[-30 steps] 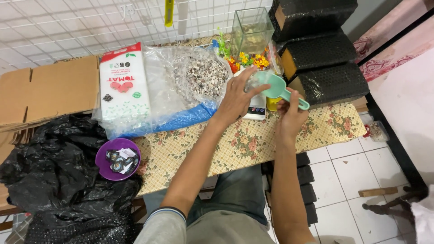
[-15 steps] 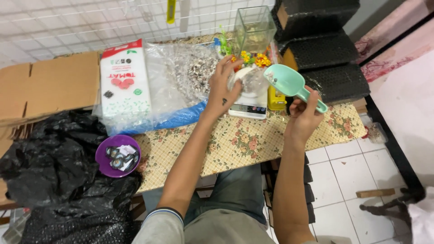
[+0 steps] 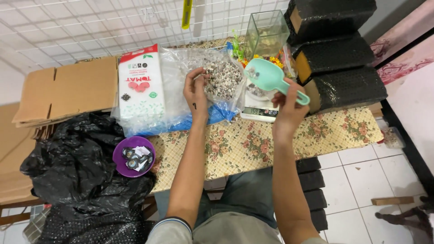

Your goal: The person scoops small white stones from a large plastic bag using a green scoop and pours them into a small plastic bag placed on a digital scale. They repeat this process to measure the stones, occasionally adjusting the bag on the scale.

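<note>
Since half a second ago the left hand (image 3: 196, 93) has dropped from above the scale onto the clear bag of gravel (image 3: 220, 79) at upper centre, fingers curled at the bag's open mouth; whether they pinch the plastic or some pebbles is hard to tell. The right hand (image 3: 285, 108) grips the handle of the mint-green scoop (image 3: 267, 75), its bowl, holding a few pebbles, raised over the white scale (image 3: 258, 112). A glass tank (image 3: 266, 34) stands behind. The floral tablecloth (image 3: 253, 144) lies bare toward the table's near edge. A purple bowl (image 3: 134, 156) sits at the lower-left corner beside black plastic (image 3: 77, 167).
</note>
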